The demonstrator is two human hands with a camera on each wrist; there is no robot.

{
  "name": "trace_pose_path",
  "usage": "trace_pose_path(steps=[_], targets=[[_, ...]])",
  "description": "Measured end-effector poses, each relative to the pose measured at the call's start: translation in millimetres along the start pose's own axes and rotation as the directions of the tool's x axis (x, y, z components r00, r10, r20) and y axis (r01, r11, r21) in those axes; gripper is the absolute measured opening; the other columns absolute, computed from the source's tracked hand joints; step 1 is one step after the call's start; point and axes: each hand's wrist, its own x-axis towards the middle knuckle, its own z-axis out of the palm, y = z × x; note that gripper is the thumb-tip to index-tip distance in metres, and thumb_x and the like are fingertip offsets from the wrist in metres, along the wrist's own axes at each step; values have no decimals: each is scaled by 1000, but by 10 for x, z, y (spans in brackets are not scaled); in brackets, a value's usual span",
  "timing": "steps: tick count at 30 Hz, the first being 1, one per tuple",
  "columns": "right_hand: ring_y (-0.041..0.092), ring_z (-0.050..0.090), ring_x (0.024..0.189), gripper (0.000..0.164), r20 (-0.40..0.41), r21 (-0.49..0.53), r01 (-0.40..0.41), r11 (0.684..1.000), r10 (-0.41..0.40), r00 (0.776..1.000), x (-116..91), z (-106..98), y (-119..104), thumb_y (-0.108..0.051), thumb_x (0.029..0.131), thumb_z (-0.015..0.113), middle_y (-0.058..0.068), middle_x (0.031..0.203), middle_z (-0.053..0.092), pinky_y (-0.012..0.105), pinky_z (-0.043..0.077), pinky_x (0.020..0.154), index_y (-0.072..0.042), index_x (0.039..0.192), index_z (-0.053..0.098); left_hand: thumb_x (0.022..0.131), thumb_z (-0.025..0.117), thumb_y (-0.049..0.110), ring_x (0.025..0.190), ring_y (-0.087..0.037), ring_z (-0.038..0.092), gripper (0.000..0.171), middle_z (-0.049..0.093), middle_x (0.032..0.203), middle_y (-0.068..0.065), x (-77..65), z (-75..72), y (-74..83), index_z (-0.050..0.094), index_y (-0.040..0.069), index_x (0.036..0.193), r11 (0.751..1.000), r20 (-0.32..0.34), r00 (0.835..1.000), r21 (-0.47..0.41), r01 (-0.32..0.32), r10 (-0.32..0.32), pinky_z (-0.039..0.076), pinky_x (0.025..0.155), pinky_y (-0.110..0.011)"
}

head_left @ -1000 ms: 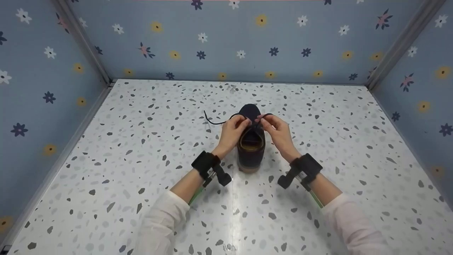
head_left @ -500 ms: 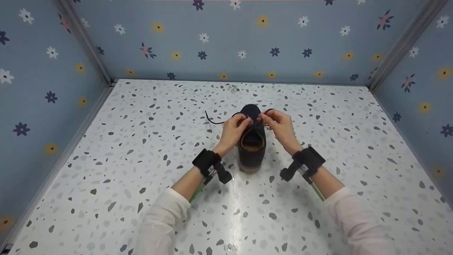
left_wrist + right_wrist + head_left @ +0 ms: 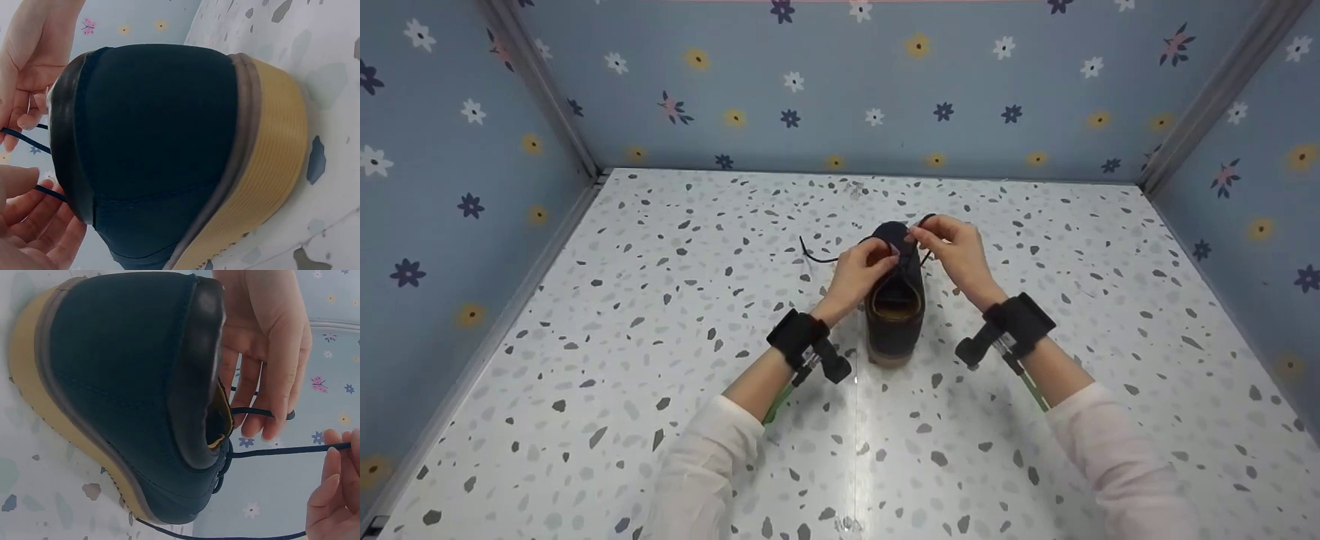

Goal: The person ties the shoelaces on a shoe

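A dark blue shoe (image 3: 894, 336) with a tan sole (image 3: 278, 135) stands upright on the floor, heel towards me. Over its lacing, my left hand (image 3: 855, 276) pinches one dark shoelace (image 3: 253, 411) between thumb and fingers, close to the shoe. The loose end of a shoelace (image 3: 819, 259) trails out to the left of that hand. My right hand (image 3: 962, 259) is slightly farther forward and to the right, pinching a shoelace (image 3: 289, 451) that runs straight from the shoe. Another stretch of lace hangs below the right hand in the right wrist view.
White speckled flooring (image 3: 660, 360) surrounds the shoe. Blue flowered panels (image 3: 840, 90) rise at the back and both sides. Black straps with small devices (image 3: 801, 341) sit on both wrists.
My right hand has moved forward and a little to the right, drawing the shoelace away from the shoe. The left hand has barely moved, and the shoe stays in place.
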Motion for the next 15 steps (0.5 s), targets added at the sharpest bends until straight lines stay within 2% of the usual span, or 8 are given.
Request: trace_pose_path(steps=[2,4,5,7,11,12,14,15], targets=[[13,44,57,14,1,-21,21,1000,-21,1000,25,-6,2,-23,68,50,1,69,54,23,30,43,-14,78,55,66,53,17,61,-4,43,14,50,69,2,6,-2,5,51,7,76,1000,24,1000,-3,-4,5,33,56,-17],[13,43,57,15,-21,-61,52,997,-53,998,75,17,163,-27,66,51,-1,69,54,24,30,44,-17,78,55,65,54,15,63,-4,44,15,51,71,1,10,-3,11,51,6,77,1000,46,999,-11,-6,6,33,57,-17],[14,44,58,15,-11,-62,39,997,-40,999,34,16,-112,-26,66,50,0,69,53,24,31,46,-16,77,55,66,53,15,63,-4,44,16,51,71,0,16,0,13,50,6,78,1000,56,998,-11,-6,7,33,58,-17],[13,45,60,14,31,2,15,1000,-15,999,74,14,-85,-24,69,48,0,69,53,24,33,51,-15,77,55,66,53,15,63,-5,44,16,50,71,0,24,2,20,50,5,78,1000,73,997,-4,-8,8,33,57,-17],[12,47,64,13,117,86,-41,995,30,993,-76,-4,-1016,-19,69,48,2,68,53,25,35,57,-10,75,55,67,52,19,61,-4,43,17,50,70,2,37,-2,44,50,6,78,999,90,996,31,-13,10,32,56,-18],[11,47,64,13,127,87,-43,995,32,991,-51,-1,-952,-19,69,48,2,68,53,24,35,58,-10,75,55,67,52,19,61,-4,43,16,49,70,2,37,-3,51,50,7,77,999,89,996,41,-14,10,32,56,-17],[12,46,63,13,133,53,-23,998,16,991,-108,3,-1305,-19,66,51,3,68,53,24,35,57,-10,74,55,67,51,20,61,-3,42,16,49,70,3,39,0,60,50,7,77,998,84,996,64,-21,15,32,56,-17],[12,46,64,14,134,38,-14,999,8,991,-61,15,-1198,-21,65,52,3,68,52,25,35,57,-10,74,55,67,51,21,61,-3,42,16,49,70,3,42,6,61,50,7,77,997,82,996,75,-24,18,32,56,-17]])
